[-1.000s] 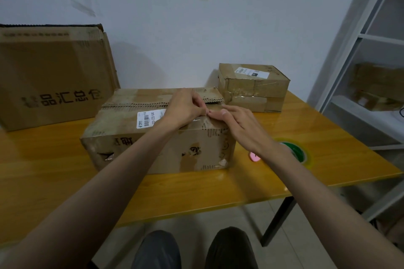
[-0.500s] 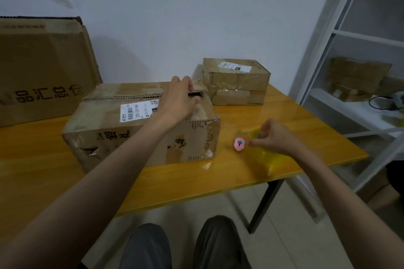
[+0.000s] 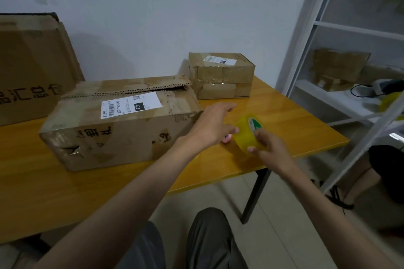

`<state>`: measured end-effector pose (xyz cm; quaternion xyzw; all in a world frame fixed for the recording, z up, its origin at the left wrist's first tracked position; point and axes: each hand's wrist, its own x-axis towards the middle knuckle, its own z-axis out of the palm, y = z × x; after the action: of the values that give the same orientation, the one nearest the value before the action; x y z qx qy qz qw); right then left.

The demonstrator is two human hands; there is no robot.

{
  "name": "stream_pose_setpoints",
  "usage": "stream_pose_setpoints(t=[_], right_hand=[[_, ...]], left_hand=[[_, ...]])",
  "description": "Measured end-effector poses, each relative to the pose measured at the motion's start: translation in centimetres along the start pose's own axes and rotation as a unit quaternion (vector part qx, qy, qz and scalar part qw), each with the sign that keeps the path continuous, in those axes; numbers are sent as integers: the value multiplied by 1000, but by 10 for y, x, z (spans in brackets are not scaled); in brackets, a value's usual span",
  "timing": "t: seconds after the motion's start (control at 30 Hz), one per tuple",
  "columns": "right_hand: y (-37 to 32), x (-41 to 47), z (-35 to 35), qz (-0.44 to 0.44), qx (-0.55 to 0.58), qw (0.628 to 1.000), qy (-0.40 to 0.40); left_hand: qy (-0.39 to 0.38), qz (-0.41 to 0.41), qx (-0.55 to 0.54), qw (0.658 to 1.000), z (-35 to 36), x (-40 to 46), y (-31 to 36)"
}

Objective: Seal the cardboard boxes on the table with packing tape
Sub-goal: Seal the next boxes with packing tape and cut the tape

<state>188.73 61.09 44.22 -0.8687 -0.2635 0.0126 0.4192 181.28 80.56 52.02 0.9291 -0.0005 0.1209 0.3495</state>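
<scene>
White-walled room; glossy yellow wooden table (image 3: 284, 116). Right hand (image 3: 269, 146) gripped the translucent yellow packing tape roll (image 3: 246, 132), held up just right of the long worn cardboard box (image 3: 122, 124). Left hand (image 3: 211, 125), fingers loosely spread, touched the roll's other side. Roll likely light, rigid, slick; best held by the rim. Box: soft corrugated board, torn top flaps unsealed. Behind it, a small taped cardboard box (image 3: 222, 75).
</scene>
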Motion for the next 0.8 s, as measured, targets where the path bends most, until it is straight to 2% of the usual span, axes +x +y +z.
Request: stream_pose_setpoints(t=[0.07, 0.2, 0.47, 0.6, 0.8], right_hand=[[-5, -14, 4, -24, 69, 997, -6], [-10, -31, 17, -65, 108, 992, -5], [-9, -32, 23, -98, 138, 985, -32], [-8, -34, 23, -98, 143, 984, -41], [-4, -38, 24, -100, 164, 980, -52]], left_hand=[[-23, -20, 7, 1000, 6, 4, -3], [-59, -23, -4, 998, 7, 7, -4], [0, 24, 52, 998, -7, 6, 0], [38, 27, 45, 998, -5, 8, 2], [31, 15, 57, 998, -4, 15, 4]])
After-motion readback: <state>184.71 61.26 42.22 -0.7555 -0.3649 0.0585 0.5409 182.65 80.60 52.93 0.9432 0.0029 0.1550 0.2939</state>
